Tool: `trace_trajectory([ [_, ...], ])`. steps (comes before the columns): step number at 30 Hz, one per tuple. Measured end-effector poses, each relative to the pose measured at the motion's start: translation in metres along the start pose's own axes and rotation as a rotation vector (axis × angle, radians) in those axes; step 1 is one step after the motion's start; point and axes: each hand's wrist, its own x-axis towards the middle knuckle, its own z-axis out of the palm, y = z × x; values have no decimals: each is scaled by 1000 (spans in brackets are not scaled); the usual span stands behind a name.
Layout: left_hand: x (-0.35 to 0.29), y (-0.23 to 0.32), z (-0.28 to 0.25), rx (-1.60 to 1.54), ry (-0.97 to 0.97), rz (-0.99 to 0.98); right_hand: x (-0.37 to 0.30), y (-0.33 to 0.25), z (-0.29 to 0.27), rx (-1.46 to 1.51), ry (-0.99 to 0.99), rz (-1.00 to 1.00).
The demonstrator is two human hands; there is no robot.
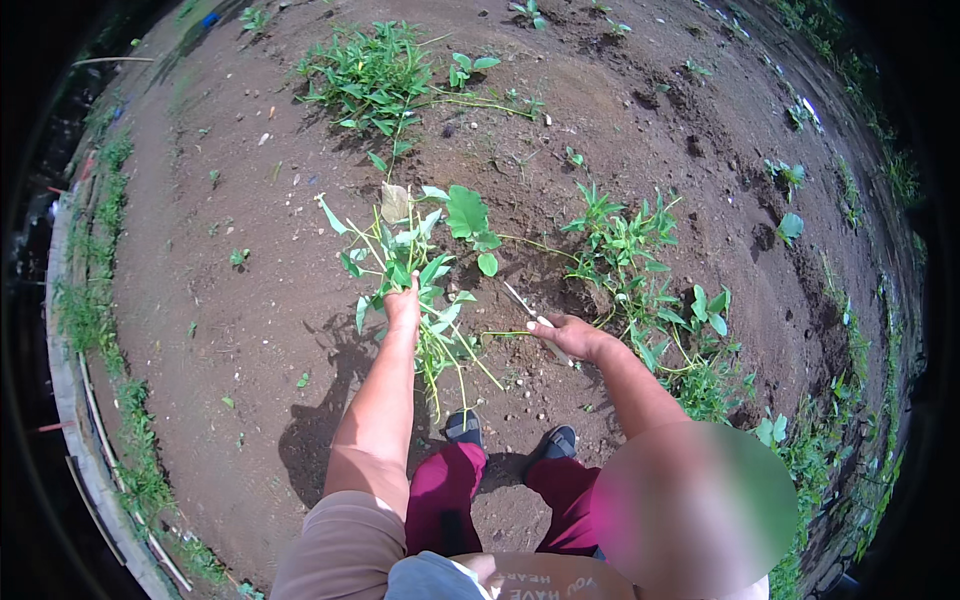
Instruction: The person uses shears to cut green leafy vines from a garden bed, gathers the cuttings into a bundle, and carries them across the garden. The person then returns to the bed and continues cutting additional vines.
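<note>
My left hand point(403, 308) is closed around a bunch of leafy green cuttings point(440, 335). Their leaves fan out above the fist, and bare stem ends hang below it toward my feet. In my right hand point(572, 338) is a knife point(520, 300) with a pale handle, its thin blade angled up and to the left. A thin green stem point(505, 333) lies level with the right hand's fingertips; whether they touch it I cannot tell. Just beyond the right hand grows a leafy vine clump point(625, 245). A broad-leaved plant point(467, 213) stands between the two hands, farther off.
Brown soil point(250, 330) spreads all around. Another vine clump point(370, 75) grows at the far left, trailing runners. Small seedlings point(787, 175) dot the right side. A pale curb point(68, 330) runs along the left edge. My sandalled feet point(463, 428) stand close below the cuttings.
</note>
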Motion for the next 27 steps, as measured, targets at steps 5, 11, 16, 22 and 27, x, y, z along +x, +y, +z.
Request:
trace_trajectory([
  [5,19,75,-95,-127,83,8,-35,-71,-1,-38,-3,35],
  [11,79,125,-172,-201,151,52,-36,-129,-15,-51,79,60],
  [16,133,154,-176,-282,150,63,6,-173,-35,1,20,-39],
  [22,200,177,-158,-278,120,-12,84,-227,-44,160,-53,-46],
  [27,246,198,-139,-308,150,-90,119,-264,-51,100,20,-90],
])
